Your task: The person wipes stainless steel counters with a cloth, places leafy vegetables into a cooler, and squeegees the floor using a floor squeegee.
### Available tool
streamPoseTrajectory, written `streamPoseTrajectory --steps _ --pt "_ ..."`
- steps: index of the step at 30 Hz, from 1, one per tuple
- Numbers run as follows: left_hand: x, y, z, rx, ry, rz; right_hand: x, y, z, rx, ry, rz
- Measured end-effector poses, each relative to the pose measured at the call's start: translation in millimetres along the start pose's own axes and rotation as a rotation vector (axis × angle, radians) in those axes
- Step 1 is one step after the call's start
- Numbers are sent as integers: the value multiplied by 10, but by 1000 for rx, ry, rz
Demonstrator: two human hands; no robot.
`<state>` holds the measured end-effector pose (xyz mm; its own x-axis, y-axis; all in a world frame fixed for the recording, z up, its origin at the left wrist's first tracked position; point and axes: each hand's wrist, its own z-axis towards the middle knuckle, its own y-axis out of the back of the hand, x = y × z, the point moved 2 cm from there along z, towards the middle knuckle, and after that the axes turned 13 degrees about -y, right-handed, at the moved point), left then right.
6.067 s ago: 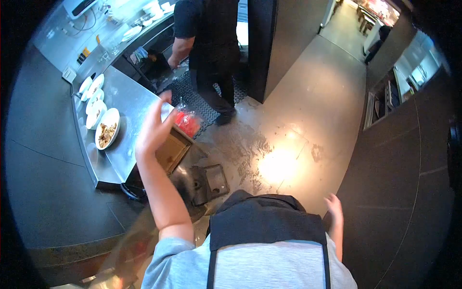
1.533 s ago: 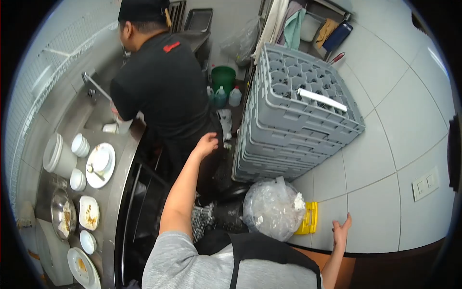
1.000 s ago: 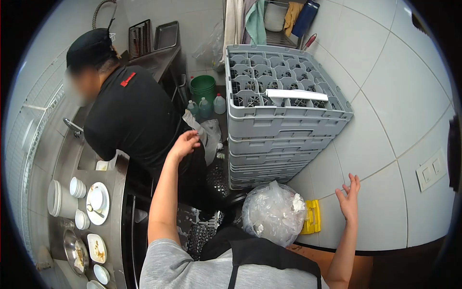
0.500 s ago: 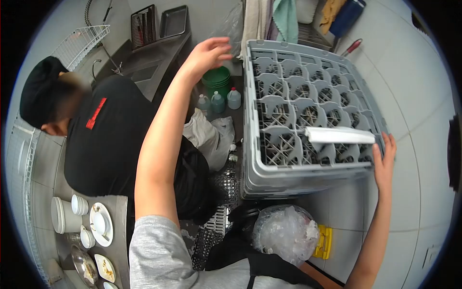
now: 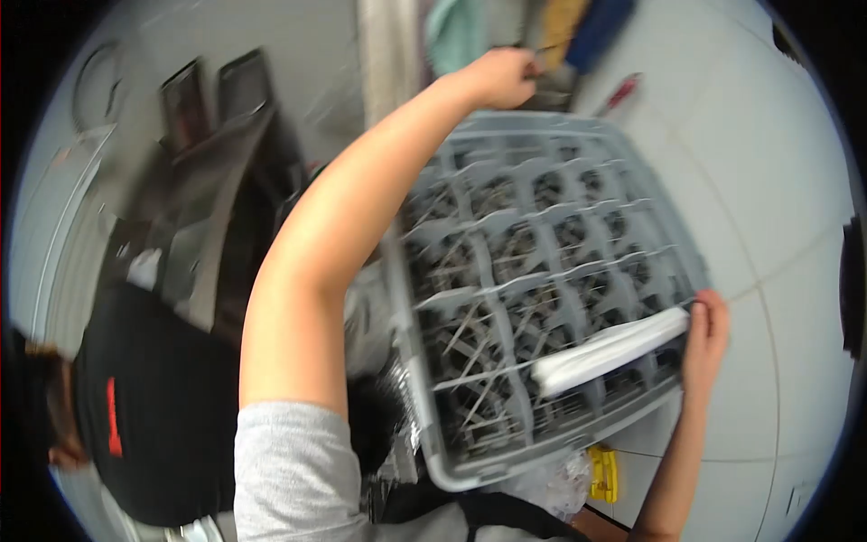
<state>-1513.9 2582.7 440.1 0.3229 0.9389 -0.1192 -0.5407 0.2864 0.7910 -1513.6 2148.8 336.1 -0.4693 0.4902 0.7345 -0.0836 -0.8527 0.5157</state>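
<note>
A grey compartment glass rack [image 5: 485, 241] fills the middle of the view, with crossed lattice showing through its cells. Across its near right part lies a white, roll-like item [image 5: 610, 352], blurred. My right hand [image 5: 707, 339] grips the rack's right rim, its thumb beside the end of the white item. Past the rack's far edge, my left hand [image 5: 506, 79] has its fingers curled, near the hanging cloths. Whatever is in those fingers is blurred and too small to name.
A person in a black top [image 5: 163, 406] bends at the left, beside a dark steel sink counter [image 5: 226, 208]. Teal cloth [image 5: 456, 36] and other cloths hang behind the rack. A red-handled tool [image 5: 623, 93] rests against the tiled wall. A yellow object [image 5: 603, 474] stands below.
My left hand has swung right, from above the bottles to the rack's far edge, and its fingers have curled. The view has turned; the rack appears lower and larger, covering more of the plastic bag.
</note>
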Motion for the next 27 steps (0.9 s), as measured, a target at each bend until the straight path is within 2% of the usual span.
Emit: streamPoseTrajectory --steps 2,6,12,16,17,20,23,26,27 --pt "58 -382 356 -27 -95 14 138 27 -26 -54 12 -36" --pt "-109 -940 897 28 -81 -70 168 52 -20 -72 -35 -44" --pt "-251 -1653 1557 -142 120 -260 245 68 -51 -86 -60 -76" --pt "-371 -1927 1749 -117 551 -269 262 79 -34 -67 -67 -86" --pt "-291 -2069 1806 -127 592 -249 261 71 -39 -64 -74 -74" --pt "-232 -2182 1830 -193 608 -331 252 55 -30 -49 -69 -90" --pt "-132 -2214 1779 -219 596 -245 243 49 -31 -30 -76 -117" --pt "227 -2236 1734 -366 580 -180 256 21 -25 -6 -81 -127" --pt "239 -2125 1685 -329 567 -166 239 22 -7 -1 -72 -123"
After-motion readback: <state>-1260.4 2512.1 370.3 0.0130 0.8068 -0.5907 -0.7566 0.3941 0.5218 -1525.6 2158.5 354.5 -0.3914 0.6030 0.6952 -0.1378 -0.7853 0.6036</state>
